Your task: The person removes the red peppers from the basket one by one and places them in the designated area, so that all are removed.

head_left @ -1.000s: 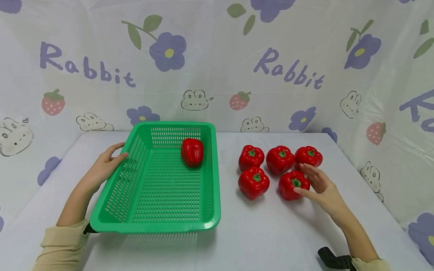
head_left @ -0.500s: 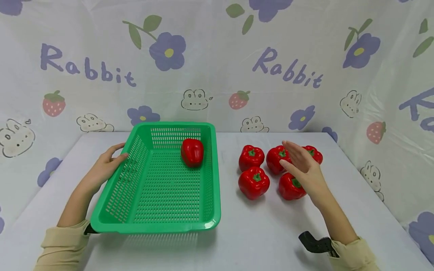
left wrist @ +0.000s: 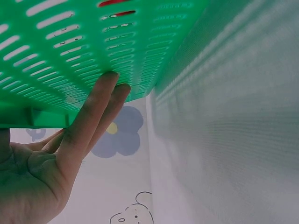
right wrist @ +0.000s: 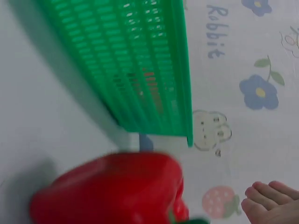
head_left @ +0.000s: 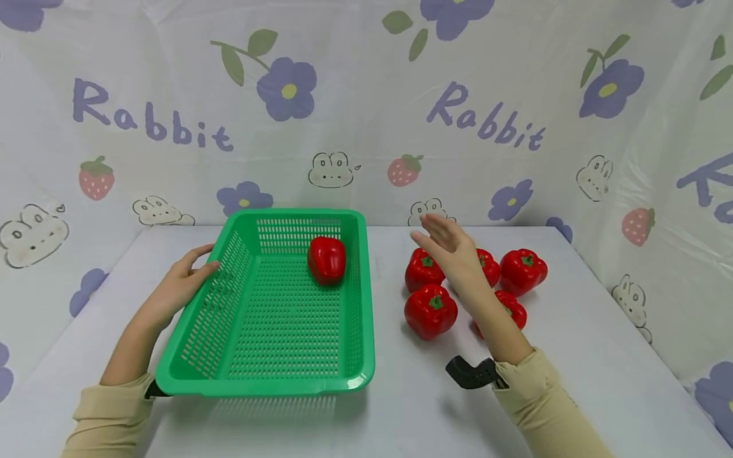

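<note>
A green perforated plastic basket (head_left: 263, 387) stands on the left of the table, with one red bell pepper (head_left: 327, 261) lying in it. My left hand (head_left: 172, 289) holds the basket's left rim; in the left wrist view, two fingers (left wrist: 91, 107) lie along its slotted outer wall. Over the group of peppers hangs my right hand (head_left: 455, 257), empty, fingers extended and thumb apart. Below it, several red bell peppers sit on the table, including a front-left one (head_left: 431, 312) and a far-right one (head_left: 523, 271). The hand and forearm partly cover others, including the front-right pepper (head_left: 511, 310).
The white table (head_left: 401, 413) ends at a patterned curtain (head_left: 366, 95) printed with flowers and rabbits. Black camera mounts show at both wrists, the right one (head_left: 472, 373) jutting out over the table. The basket's right wall stands between the two groups of peppers.
My right hand has moved left and away from the front-right pepper, rising over the back row with nothing in it. The left hand and basket have stayed in place.
</note>
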